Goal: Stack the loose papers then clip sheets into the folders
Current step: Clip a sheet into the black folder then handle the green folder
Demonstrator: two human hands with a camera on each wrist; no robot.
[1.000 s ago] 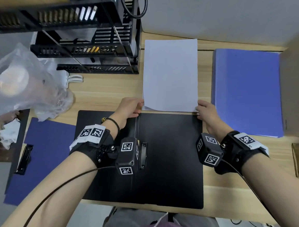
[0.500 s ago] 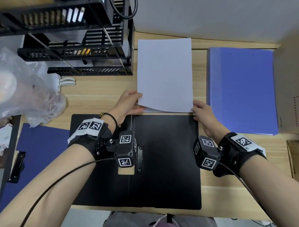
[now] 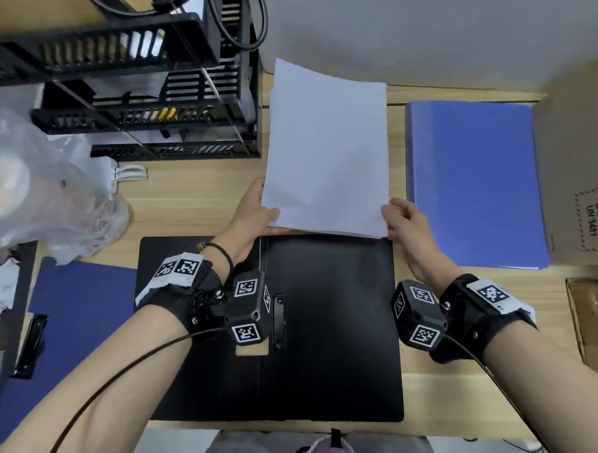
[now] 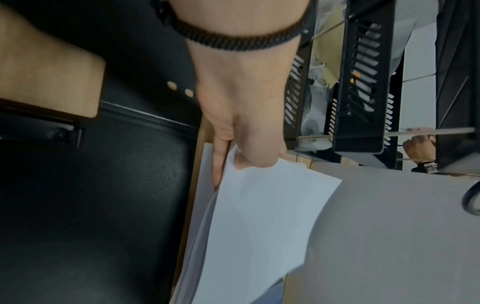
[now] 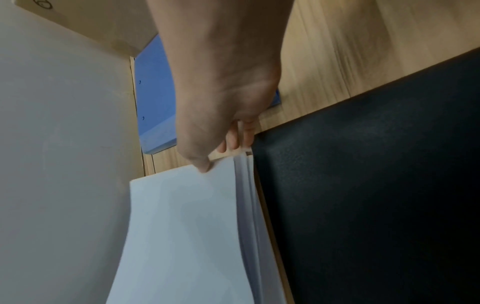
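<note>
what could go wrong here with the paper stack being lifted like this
The left hand and right hand pinch the paper stack only at its near corners, so sheets might fan apart and slip; the right wrist view already shows them separating. The far end sags toward the black tray rack and could snag. Lowered askew onto the black folder, the sheets might miss its clip.

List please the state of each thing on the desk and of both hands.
paper stack: near edge lifted, held at both near corners
left hand: pinches the stack
right hand: pinches the stack
black folder: open, flat, no sheets in it
light blue folder: closed, flat
</note>
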